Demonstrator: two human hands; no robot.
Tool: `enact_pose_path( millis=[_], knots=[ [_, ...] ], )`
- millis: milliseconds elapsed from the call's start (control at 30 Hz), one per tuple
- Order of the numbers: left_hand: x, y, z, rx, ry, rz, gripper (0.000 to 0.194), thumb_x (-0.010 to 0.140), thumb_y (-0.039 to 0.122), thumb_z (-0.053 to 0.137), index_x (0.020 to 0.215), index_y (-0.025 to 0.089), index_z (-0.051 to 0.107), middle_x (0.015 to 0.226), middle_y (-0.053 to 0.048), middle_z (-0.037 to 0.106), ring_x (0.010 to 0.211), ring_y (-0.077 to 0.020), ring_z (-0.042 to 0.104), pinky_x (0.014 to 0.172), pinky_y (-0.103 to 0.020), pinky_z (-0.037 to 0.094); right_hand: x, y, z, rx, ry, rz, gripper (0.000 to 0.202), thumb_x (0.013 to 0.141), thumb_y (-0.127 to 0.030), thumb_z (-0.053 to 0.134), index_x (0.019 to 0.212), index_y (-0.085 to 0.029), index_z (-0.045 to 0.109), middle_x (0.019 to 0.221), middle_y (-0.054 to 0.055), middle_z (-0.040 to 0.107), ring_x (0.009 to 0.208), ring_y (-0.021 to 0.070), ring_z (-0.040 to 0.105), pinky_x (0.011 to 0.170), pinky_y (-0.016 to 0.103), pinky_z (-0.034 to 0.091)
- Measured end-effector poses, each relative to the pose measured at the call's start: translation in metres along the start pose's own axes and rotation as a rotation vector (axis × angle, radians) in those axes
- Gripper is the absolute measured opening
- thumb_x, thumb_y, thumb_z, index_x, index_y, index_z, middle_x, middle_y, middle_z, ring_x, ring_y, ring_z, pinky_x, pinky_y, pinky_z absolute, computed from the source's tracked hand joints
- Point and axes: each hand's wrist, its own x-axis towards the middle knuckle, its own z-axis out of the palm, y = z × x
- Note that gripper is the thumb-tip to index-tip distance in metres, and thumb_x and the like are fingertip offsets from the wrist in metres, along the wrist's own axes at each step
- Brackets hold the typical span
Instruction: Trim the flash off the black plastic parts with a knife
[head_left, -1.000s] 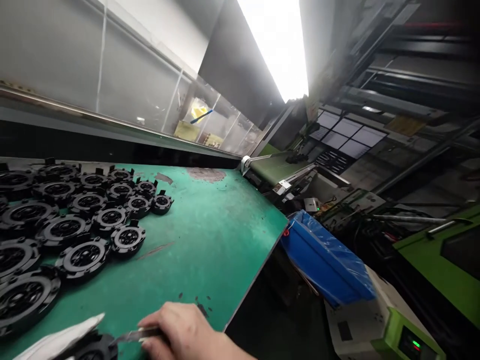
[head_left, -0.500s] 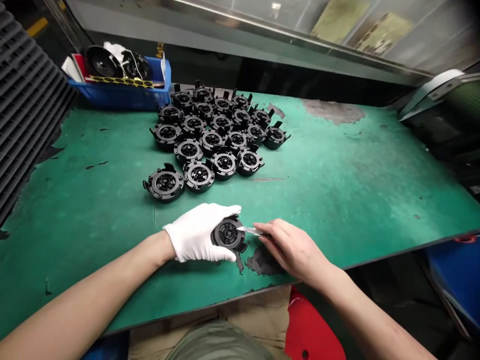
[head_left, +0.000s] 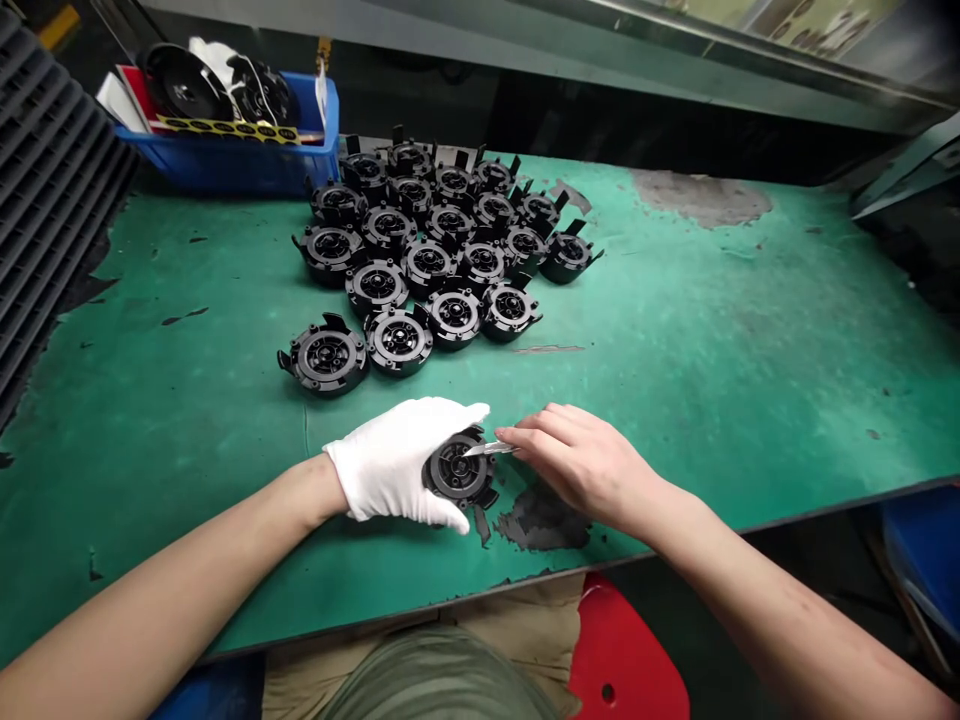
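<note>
Gripping the black round part point(head_left: 448, 488) from its left side, my gloved left hand point(head_left: 397, 465) has its thumb below and fingers above, curled around the rim. My bare right hand point(head_left: 589, 465) pinches a slim metal blade point(head_left: 491, 449), hiding its rear end. Both hands sit near the front of the green surface point(head_left: 712, 380), the part between them, on my side of the other black pieces point(head_left: 431, 262). The part is a shallow disc with a dull grey-black ring, a darker, ribbed centre, and tabs jutting at its upper right and lower right. Its ringed face looks up toward me; being round, it shows no clear long axis. The blade lies nearly crosswise, its tip pointing left and slightly toward me, over the disc's face; I cannot tell whether it touches. Below my right fingers a dark worn patch point(head_left: 544, 520) marks the surface, then comes the front edge, slanting away from me to the right. Green surface lies between my glove and the nearest pieces, and stretches wide beyond my right hand. A blue bin point(head_left: 225, 165) stands at the far left, near ridged trays point(head_left: 52, 200).
</note>
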Motion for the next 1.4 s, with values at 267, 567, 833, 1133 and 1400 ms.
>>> enact_pose_path(
  millis=[267, 567, 833, 1133, 1400],
  knots=[
    [0.0, -0.001, 0.0, -0.014, -0.002, -0.004, 0.12, 0.07, 0.074, 0.091, 0.163, 0.017, 0.043, 0.144, -0.021, 0.067, 0.133, -0.0426, 0.065, 0.116, -0.06, 0.053, 0.01, 0.007, -0.004, -0.049, -0.025, -0.082, 0.028, 0.113, -0.014, 0.047, 0.133, -0.017, 0.066, 0.108, 0.008, 0.075, 0.087, 0.0193, 0.058, 0.075, 0.033, 0.042],
    [0.0, -0.002, 0.001, -0.027, -0.002, -0.013, 0.117, 0.068, 0.075, 0.092, 0.161, 0.021, 0.047, 0.145, -0.02, 0.067, 0.133, -0.0423, 0.065, 0.117, -0.059, 0.052, 0.014, 0.01, -0.013, -0.102, -0.076, -0.13, 0.032, 0.112, -0.013, 0.044, 0.134, -0.018, 0.067, 0.106, 0.008, 0.075, 0.085, 0.019, 0.059, 0.073, 0.033, 0.042],
    [0.002, 0.001, -0.002, -0.03, 0.001, -0.008, 0.114, 0.067, 0.076, 0.092, 0.157, 0.019, 0.051, 0.145, -0.02, 0.068, 0.134, -0.0424, 0.066, 0.117, -0.057, 0.052, 0.009, 0.0, -0.019, -0.158, -0.084, -0.116, 0.033, 0.113, -0.011, 0.041, 0.133, -0.014, 0.067, 0.104, 0.009, 0.074, 0.085, 0.0194, 0.059, 0.076, 0.033, 0.045],
    [0.002, 0.002, -0.003, -0.023, 0.003, -0.012, 0.115, 0.065, 0.073, 0.095, 0.157, 0.02, 0.051, 0.146, -0.019, 0.068, 0.135, -0.042, 0.065, 0.119, -0.057, 0.052, 0.003, -0.016, -0.02, -0.219, -0.074, -0.083, 0.035, 0.11, -0.007, 0.041, 0.134, -0.011, 0.065, 0.096, 0.009, 0.072, 0.082, 0.0206, 0.06, 0.074, 0.035, 0.047],
    [0.001, 0.001, -0.003, -0.002, -0.017, -0.026, 0.115, 0.066, 0.071, 0.095, 0.159, 0.021, 0.05, 0.147, -0.019, 0.067, 0.135, -0.0424, 0.065, 0.118, -0.057, 0.053, 0.003, -0.03, -0.026, -0.219, -0.08, -0.031, 0.035, 0.108, -0.006, 0.044, 0.134, -0.011, 0.066, 0.093, 0.009, 0.07, 0.08, 0.0211, 0.059, 0.071, 0.035, 0.045]
  ],
)
